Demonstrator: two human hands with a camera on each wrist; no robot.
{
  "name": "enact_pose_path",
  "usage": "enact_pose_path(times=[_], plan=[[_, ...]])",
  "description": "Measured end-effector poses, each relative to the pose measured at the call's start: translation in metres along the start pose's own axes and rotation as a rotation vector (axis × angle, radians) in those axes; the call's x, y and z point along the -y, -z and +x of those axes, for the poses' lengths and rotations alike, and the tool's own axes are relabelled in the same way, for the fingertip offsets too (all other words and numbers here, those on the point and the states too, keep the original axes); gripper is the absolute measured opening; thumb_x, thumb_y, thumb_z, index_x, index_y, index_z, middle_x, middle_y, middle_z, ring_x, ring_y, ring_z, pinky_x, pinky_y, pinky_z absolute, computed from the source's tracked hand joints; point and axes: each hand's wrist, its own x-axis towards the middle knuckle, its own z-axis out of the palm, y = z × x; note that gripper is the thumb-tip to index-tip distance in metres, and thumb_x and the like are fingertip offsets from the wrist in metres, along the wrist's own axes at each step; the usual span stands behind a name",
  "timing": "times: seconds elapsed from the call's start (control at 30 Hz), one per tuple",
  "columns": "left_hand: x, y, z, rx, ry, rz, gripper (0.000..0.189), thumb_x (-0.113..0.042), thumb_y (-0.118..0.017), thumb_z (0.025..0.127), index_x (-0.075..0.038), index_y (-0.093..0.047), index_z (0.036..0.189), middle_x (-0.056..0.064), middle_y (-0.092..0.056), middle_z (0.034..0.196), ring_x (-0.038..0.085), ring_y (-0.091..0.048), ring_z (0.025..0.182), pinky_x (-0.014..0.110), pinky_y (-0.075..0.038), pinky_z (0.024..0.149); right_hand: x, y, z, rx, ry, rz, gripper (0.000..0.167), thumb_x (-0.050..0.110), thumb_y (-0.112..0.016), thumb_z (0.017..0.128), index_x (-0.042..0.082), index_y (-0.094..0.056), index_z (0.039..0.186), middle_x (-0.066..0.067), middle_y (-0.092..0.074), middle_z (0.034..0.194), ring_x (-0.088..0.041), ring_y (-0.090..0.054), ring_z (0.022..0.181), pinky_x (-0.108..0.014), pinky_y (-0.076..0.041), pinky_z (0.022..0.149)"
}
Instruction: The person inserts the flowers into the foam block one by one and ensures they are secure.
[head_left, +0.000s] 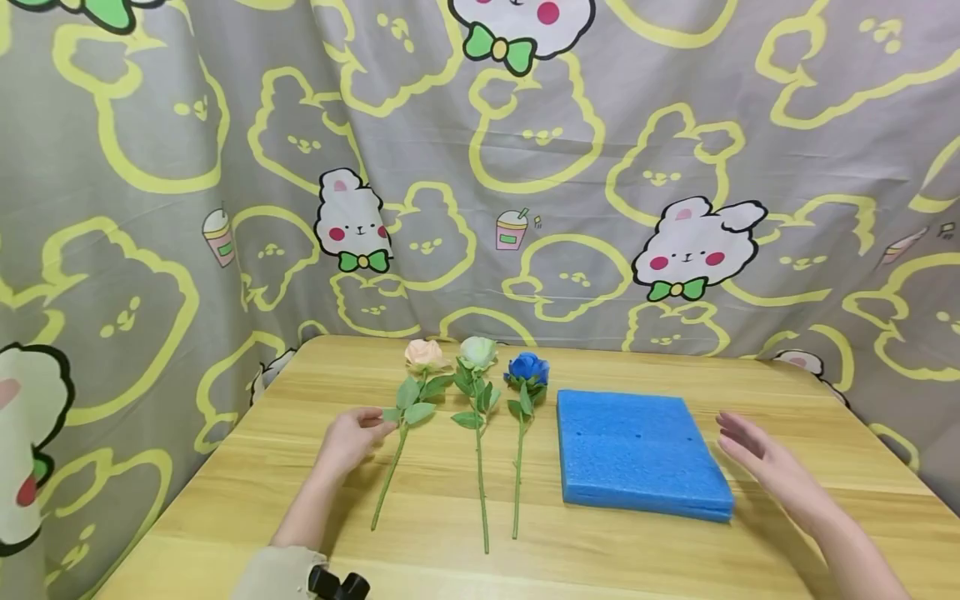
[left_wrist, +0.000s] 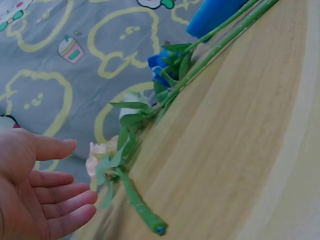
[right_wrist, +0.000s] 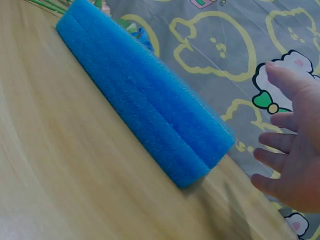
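Head view: pale-peach, green-stemmed rose just beside parted, empty fingers of left hand; blue rectangular foam block near extended, empty fingers of right hand.

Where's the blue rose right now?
In the head view, the blue rose lies on the wood-grain table just right of centre, between the pale green rose on its left and the blue foam block on its right.

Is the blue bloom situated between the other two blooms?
No, the pale green bloom lies between the peach bloom and the blue bloom.
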Motion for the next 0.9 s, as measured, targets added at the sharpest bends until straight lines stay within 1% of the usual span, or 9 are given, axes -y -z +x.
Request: enact_pose_path(times=[0.1, 0.17, 0.27, 0.4, 0.5, 0.67, 0.8, 0.87, 0.9], plan=[[0.002, -0.005, 0.001, 0.021, 0.038, -0.083, 0.045, -0.013, -0.064, 0.087, 0.012, -0.049, 0.122, 0.026, -0.058, 0.109, 0.031, -0.06, 0.09, 0.035, -0.054, 0.068, -0.003, -0.003, -0.002, 0.035, 0.006, 0.022, 0.06, 0.024, -0.041, 0.101, -0.01, -0.015, 0.142, -0.034, -0.026, 0.141, 0.02, -0.034, 0.106, -0.003, -0.033, 0.079], [0.003, -0.008, 0.002, 0.028, 0.056, -0.104, 0.044, -0.012, -0.064, 0.087, 0.012, -0.049, 0.121, 0.025, -0.057, 0.107, 0.03, -0.06, 0.089, 0.033, -0.054, 0.067, -0.004, -0.006, -0.002, 0.052, 0.017, 0.049, 0.059, 0.022, -0.042, 0.1, -0.011, -0.016, 0.142, -0.035, -0.025, 0.14, 0.023, -0.033, 0.103, -0.004, -0.034, 0.079], [0.005, -0.011, 0.003, 0.033, 0.066, -0.101, 0.043, -0.012, -0.064, 0.087, 0.013, -0.05, 0.119, 0.025, -0.057, 0.106, 0.03, -0.061, 0.088, 0.033, -0.054, 0.067, -0.006, -0.009, -0.004, 0.09, 0.038, 0.087, 0.058, 0.018, -0.042, 0.1, -0.013, -0.015, 0.141, -0.036, -0.024, 0.14, 0.022, -0.035, 0.105, -0.005, -0.036, 0.081], [0.008, -0.015, 0.005, 0.033, 0.069, -0.106, 0.041, -0.01, -0.065, 0.085, 0.013, -0.051, 0.116, 0.025, -0.058, 0.104, 0.029, -0.061, 0.085, 0.035, -0.054, 0.067, -0.008, -0.01, -0.007, 0.125, 0.019, 0.095, 0.057, 0.019, -0.042, 0.1, -0.012, -0.017, 0.141, -0.035, -0.024, 0.141, 0.023, -0.032, 0.105, -0.007, -0.037, 0.081], [0.009, -0.018, 0.006, 0.033, 0.07, -0.106, 0.04, -0.009, -0.065, 0.084, 0.013, -0.052, 0.115, 0.023, -0.058, 0.102, 0.028, -0.06, 0.084, 0.035, -0.053, 0.066, -0.01, -0.01, -0.008, 0.136, -0.002, 0.087, 0.057, 0.02, -0.042, 0.1, -0.011, -0.018, 0.141, -0.034, -0.024, 0.142, 0.024, -0.03, 0.104, -0.008, -0.038, 0.08], [0.009, -0.024, 0.009, 0.037, 0.077, -0.087, 0.04, -0.005, -0.064, 0.082, 0.012, -0.052, 0.116, 0.019, -0.058, 0.099, 0.025, -0.056, 0.084, 0.031, -0.049, 0.061, -0.011, -0.01, -0.008, 0.138, -0.005, 0.09, 0.057, 0.02, -0.042, 0.1, -0.011, -0.018, 0.141, -0.035, -0.023, 0.141, 0.025, -0.029, 0.103, -0.008, -0.038, 0.08], [0.008, -0.028, 0.011, 0.03, 0.092, -0.076, 0.044, 0.0, -0.065, 0.078, 0.012, -0.05, 0.117, 0.014, -0.056, 0.093, 0.019, -0.052, 0.074, 0.027, -0.045, 0.056, -0.012, -0.011, -0.007, 0.139, -0.004, 0.107, 0.057, 0.02, -0.042, 0.1, -0.011, -0.017, 0.141, -0.035, -0.022, 0.141, 0.025, -0.03, 0.103, -0.008, -0.038, 0.08], [0.008, -0.029, 0.012, 0.028, 0.096, -0.063, 0.045, 0.003, -0.064, 0.076, 0.012, -0.05, 0.118, 0.012, -0.055, 0.089, 0.016, -0.049, 0.066, 0.026, -0.042, 0.053, -0.012, -0.011, -0.007, 0.136, -0.001, 0.108, 0.058, 0.02, -0.042, 0.1, -0.011, -0.017, 0.141, -0.035, -0.022, 0.141, 0.025, -0.03, 0.103, -0.008, -0.037, 0.08], [0.007, -0.03, 0.013, 0.026, 0.093, -0.042, 0.046, 0.004, -0.064, 0.075, 0.012, -0.05, 0.118, 0.012, -0.055, 0.088, 0.015, -0.048, 0.065, 0.026, -0.042, 0.053, -0.012, -0.011, -0.007, 0.135, -0.001, 0.11, 0.058, 0.02, -0.042, 0.1, -0.011, -0.017, 0.141, -0.036, -0.022, 0.141, 0.025, -0.03, 0.104, -0.007, -0.037, 0.08]])
